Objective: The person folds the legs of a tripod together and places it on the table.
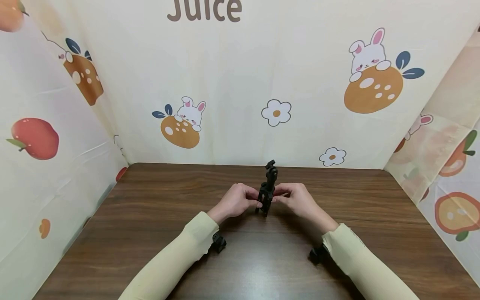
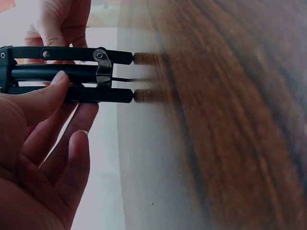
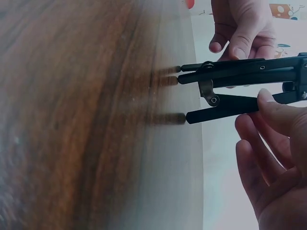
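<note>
On the table (image 1: 123, 216), left hand (image 1: 236, 201) at nine o'clock, right hand (image 1: 298, 201) at three pinched the tripod (image 1: 267, 191) by its legs (image 3: 225, 109) — likely light, stiff, best held there

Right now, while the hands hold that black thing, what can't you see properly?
Black tripod: upper end cut off by the left edge, left wrist view.
Left hand: some fingers hidden behind the tripod, right wrist view.
Table: near side cut off by the bottom edge, head view.
Word "Juice": top cut off by the upper edge, head view.
</note>
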The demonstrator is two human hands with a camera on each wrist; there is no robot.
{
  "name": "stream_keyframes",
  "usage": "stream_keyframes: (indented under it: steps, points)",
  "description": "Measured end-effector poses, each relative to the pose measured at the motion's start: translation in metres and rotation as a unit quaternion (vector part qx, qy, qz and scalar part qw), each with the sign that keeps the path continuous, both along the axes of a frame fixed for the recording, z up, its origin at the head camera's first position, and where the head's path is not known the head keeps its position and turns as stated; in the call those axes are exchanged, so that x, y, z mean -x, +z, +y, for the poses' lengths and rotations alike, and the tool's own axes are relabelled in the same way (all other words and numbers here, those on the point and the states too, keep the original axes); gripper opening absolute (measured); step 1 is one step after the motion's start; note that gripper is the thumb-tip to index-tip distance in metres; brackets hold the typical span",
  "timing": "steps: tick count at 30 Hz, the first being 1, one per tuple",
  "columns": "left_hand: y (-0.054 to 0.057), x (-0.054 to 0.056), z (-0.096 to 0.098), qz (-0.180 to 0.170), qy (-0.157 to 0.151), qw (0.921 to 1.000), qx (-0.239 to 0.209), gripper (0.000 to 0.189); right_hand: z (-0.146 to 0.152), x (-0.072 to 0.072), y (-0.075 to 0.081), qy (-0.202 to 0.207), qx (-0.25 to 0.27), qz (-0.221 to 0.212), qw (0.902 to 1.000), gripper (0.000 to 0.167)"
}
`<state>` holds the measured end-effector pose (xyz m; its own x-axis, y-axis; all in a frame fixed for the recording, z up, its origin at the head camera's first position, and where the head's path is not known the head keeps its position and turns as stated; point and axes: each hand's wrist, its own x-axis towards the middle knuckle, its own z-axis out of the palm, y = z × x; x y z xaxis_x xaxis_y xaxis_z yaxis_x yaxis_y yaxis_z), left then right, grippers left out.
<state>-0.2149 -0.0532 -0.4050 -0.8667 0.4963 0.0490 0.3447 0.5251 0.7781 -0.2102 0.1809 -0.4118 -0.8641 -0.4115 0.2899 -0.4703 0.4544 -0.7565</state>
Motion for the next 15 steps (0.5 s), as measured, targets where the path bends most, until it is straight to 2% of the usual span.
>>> stream_keyframes:
  steps: [9,15]
  points:
    - [-0.0047,0.0016,-0.0011,-0.002,0.014,0.9998,-0.013,0.009,0.0018,-0.0045,-0.0023,-0.015,-0.002,-0.002,0.9999,0.008]
    - [-0.0033,-0.0015,-0.0076,-0.023,0.021,0.9984,-0.048,0.019,0.0022,-0.0098,-0.0019,-0.027,-0.002,0.008,0.9996,0.007]
